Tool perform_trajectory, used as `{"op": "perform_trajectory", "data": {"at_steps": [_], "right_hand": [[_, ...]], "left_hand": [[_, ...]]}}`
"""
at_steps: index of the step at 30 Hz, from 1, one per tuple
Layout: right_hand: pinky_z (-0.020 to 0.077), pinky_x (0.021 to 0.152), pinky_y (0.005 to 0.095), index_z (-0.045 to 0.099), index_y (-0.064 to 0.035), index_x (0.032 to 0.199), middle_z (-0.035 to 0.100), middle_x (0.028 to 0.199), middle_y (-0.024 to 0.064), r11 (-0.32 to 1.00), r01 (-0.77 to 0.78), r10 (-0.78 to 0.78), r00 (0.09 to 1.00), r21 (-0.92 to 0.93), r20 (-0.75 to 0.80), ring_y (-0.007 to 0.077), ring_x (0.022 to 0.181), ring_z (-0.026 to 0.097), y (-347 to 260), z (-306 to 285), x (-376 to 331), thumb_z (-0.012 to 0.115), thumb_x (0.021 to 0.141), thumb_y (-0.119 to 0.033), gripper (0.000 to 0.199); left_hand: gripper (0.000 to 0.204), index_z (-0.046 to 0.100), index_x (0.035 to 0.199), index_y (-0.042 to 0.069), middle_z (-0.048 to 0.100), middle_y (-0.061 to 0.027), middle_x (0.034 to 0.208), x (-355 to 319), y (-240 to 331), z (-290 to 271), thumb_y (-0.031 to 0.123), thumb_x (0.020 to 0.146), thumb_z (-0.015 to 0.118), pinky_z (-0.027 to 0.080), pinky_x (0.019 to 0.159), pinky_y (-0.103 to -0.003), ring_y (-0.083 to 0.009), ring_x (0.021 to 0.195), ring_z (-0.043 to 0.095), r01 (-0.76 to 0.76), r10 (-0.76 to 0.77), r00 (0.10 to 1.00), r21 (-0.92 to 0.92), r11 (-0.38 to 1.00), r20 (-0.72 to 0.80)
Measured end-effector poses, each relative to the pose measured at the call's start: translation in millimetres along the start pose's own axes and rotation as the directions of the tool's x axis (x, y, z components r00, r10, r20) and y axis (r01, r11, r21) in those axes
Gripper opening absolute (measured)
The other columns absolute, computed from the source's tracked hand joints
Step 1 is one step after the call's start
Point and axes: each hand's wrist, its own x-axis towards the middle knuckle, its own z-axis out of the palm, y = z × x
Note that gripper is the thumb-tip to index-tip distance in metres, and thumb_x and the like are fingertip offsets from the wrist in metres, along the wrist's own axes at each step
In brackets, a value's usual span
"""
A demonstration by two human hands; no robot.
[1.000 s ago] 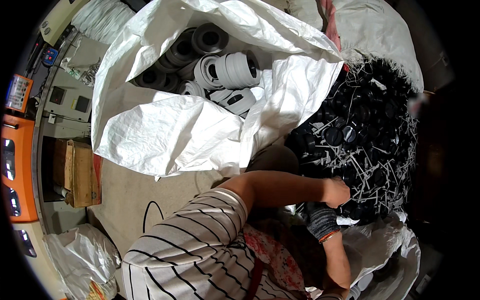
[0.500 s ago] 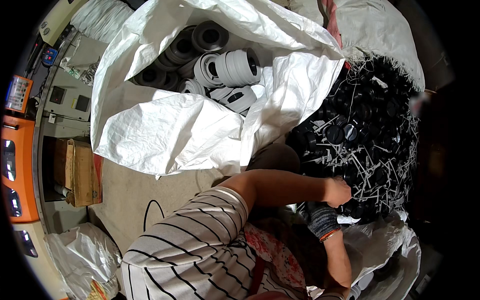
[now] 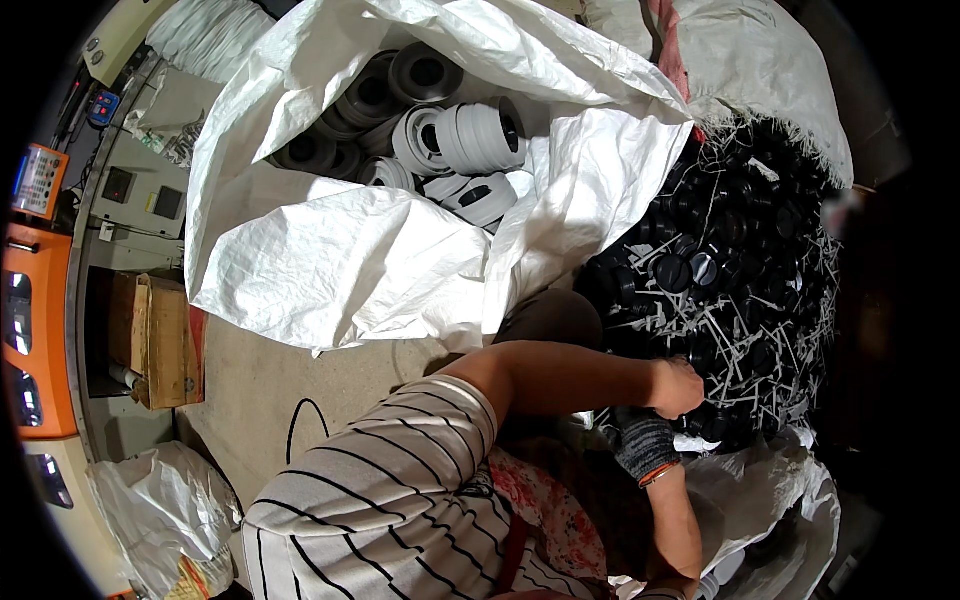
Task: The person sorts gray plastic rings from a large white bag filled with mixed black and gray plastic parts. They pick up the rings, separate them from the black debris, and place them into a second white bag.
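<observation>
My left hand, bare, is curled closed at the edge of a heap of black round caps. Whatever is in its fingers does not show. Just below and touching it is my right hand, in a dark grey knitted glove with an orange cuff edge. Its fingers point toward the left hand's underside and are mostly hidden, so I cannot make out a grip. Thin grey plastic sprue sticks lie strewn over the caps beside both hands. A small shiny white scrap lies next to the glove.
A large white woven sack lies open ahead, holding stacked grey rings. Another open sack is at the lower right. A full white sack stands behind the caps. At left are a cardboard box and an orange machine.
The whole view has shifted very slightly. Both hands keep almost the same place and pose, close together at the edge of the cap heap.
</observation>
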Motion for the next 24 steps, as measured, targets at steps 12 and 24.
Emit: {"op": "perform_trajectory", "data": {"at_steps": [12,24], "right_hand": [[0.0396,0.097,0.0444,0.040,-0.0030,0.132,0.048,0.129,0.0218,0.999,-0.020,0.023,0.996,-0.030,0.090,0.0339,0.115,0.050,-3,-4,1,0.061,0.076,-0.026,0.064],[0.0463,0.087,0.0443,0.045,-0.0020,0.126,0.056,0.115,0.0229,0.999,-0.008,0.012,0.995,-0.033,0.103,0.0347,0.102,0.057,-4,-5,2,0.060,0.077,-0.027,0.058]], "left_hand": [[0.026,0.069,0.091,0.001,0.065,-0.0176,0.099,1,-3,3,0.014,0.068,0.063,0.043,0.088,-0.047,-0.0335,0.101,0.059,-0.010,0.010,1.000,0.007,1.000,-0.015],[0.028,0.068,0.094,0.000,0.064,-0.0187,0.103,-4,1,-9,0.013,0.070,0.061,0.039,0.091,-0.048,-0.0339,0.105,0.057,-0.003,0.004,0.999,-0.008,1.000,0.041]]}}
